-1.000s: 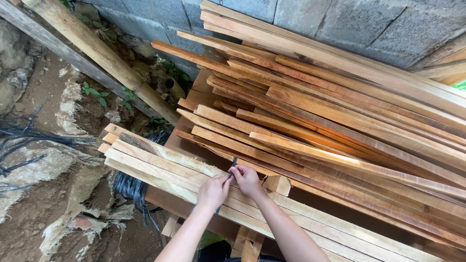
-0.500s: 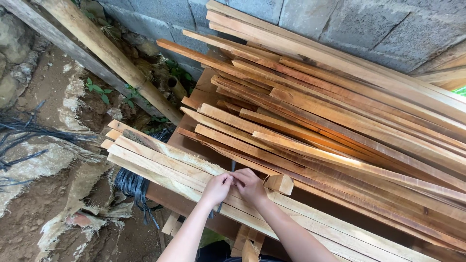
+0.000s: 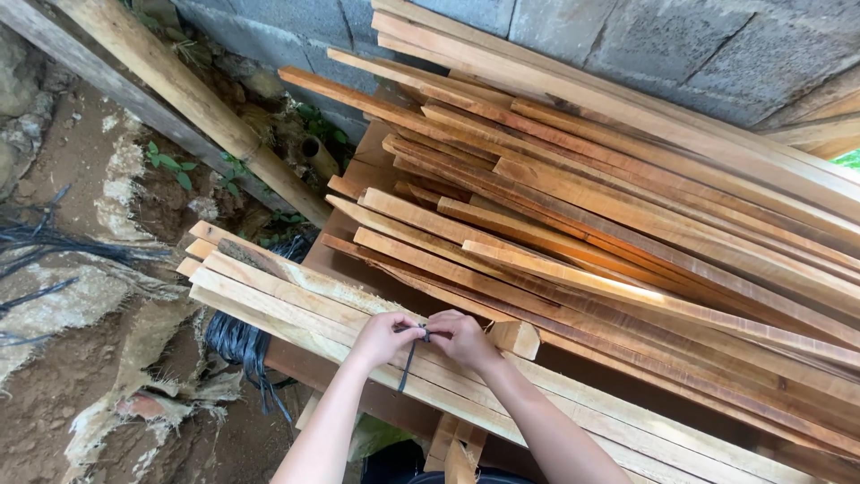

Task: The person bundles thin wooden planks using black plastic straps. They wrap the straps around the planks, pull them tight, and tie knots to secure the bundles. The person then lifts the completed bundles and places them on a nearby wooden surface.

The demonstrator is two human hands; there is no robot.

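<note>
Concrete-block wall (image 3: 627,45) backs stacked planks (image 3: 627,233); below them, left hand (image 3: 381,338) and right hand (image 3: 461,339) pinch a dark strap (image 3: 409,358) over pale slats (image 3: 296,300). Strap may slip loose if the pinch eases.

the bundle of wooden slats (image 3: 296,296) lies at the near edge, running from upper left to lower right. both hands meet on top of it, the left hand (image 3: 383,336) just left of the right hand (image 3: 461,339), with a dark strap (image 3: 408,361) between them. behind the bundle rests a larger pile of planks (image 3: 627,215), against the block wall (image 3: 627,45). a log (image 3: 197,108) lies on the ground to the left, and a coil of strapping (image 3: 237,341) sits under the bundle's left end.
</note>
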